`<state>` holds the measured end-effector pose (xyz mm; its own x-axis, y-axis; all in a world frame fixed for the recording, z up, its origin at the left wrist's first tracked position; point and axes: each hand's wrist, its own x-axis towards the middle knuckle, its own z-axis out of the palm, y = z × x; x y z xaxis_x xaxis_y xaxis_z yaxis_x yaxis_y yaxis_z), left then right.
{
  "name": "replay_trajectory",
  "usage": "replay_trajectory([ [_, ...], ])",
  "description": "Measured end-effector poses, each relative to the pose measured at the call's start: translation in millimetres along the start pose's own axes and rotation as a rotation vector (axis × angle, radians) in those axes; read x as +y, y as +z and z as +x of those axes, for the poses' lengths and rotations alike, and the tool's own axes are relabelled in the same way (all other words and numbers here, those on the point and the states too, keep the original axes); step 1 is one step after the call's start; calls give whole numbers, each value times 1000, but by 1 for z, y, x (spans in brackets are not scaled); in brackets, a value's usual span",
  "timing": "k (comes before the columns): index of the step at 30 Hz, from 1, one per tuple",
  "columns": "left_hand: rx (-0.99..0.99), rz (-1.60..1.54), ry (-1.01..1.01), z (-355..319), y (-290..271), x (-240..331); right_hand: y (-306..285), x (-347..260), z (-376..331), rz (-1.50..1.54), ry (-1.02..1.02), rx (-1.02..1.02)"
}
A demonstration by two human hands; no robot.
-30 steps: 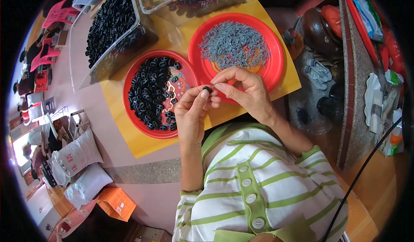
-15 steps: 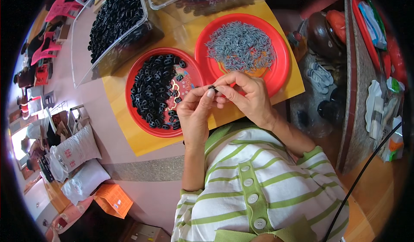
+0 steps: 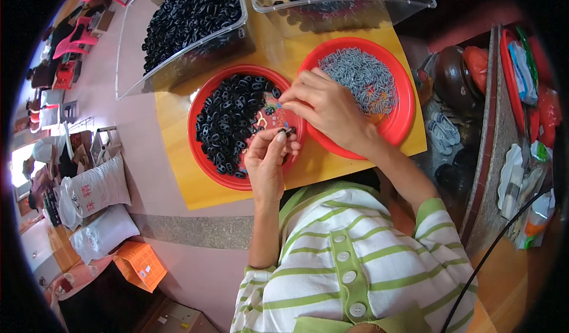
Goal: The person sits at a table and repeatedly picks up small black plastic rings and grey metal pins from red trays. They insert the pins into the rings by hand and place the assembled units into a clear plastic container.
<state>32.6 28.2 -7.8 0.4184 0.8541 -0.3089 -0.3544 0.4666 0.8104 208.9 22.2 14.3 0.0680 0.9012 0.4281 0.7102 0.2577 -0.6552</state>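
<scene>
Pinching a small black plastic piece (image 3: 287, 132) between thumb and forefinger, our left hand (image 3: 268, 158) holds it up just over the near right rim of the red plate of black pieces (image 3: 204, 155), so the grip there is narrow and closed on that one part. Our right hand (image 3: 328, 109) sits just beyond and to the right of it, its fingertips (image 3: 289, 97) drawn together at the gap between the two plates; we cannot tell whether anything lies between them. The black piece lies near and slightly left of those right fingertips, close but not touching, so the right hand is the nearer one to meet it. The piece is too small for us to read its long axis. To the right, the red plate of grey metal clips (image 3: 398, 122) lies partly under the right wrist, the clips heaped on its far half. Both plates rest on the yellow wooden surface (image 3: 178, 179). Farther off stand two clear plastic bins: the left bin (image 3: 178, 72) heaped with black pieces, the right bin (image 3: 379, 4) holding fewer.
</scene>
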Motion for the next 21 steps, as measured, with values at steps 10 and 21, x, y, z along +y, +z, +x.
replay_trajectory([
  [10,8,13,1,-3,-8,-7,48,9,21,-525,29,-103],
  [21,-21,-72,66,-3,-10,-6,42,-1,16,-656,-154,-277],
])
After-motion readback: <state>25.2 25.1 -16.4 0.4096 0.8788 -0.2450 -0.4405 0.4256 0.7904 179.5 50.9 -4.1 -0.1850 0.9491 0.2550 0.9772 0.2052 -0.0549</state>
